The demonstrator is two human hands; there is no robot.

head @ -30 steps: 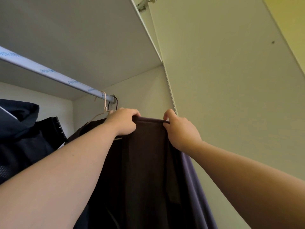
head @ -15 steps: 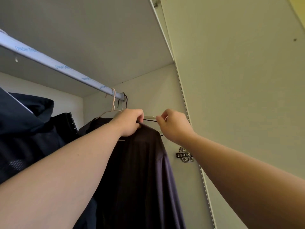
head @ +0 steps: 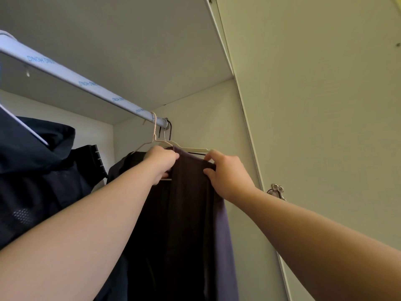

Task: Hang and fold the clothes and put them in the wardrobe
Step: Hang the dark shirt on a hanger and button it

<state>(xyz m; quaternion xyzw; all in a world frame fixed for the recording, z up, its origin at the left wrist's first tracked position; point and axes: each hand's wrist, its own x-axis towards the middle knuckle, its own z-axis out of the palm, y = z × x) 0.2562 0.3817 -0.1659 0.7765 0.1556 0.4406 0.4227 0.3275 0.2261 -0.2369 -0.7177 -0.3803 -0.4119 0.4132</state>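
A dark purple garment point(head: 191, 213) hangs at the right end of the wardrobe rail point(head: 86, 85), draped on a pale hanger point(head: 193, 149) hooked over the rail. My left hand point(head: 161, 162) grips the garment's top edge on the left, just under the hanger hooks. My right hand point(head: 225, 174) pinches the same top edge on the right, below the hanger's arm. A thin pink hanger point(head: 154, 129) hooks over the rail beside it.
A dark navy hooded jacket point(head: 32, 174) and other dark clothes hang to the left. The wardrobe's side panel point(head: 206, 127) is right behind the garment. The open door point(head: 325, 105) with a metal hinge point(head: 276, 190) stands on the right. A shelf board point(head: 130, 40) lies above the rail.
The view has shifted so the rail and clothes sit further right. My right hand moved from the hanger's wire down to the garment's top edge; the cloth is spread wider between both hands.
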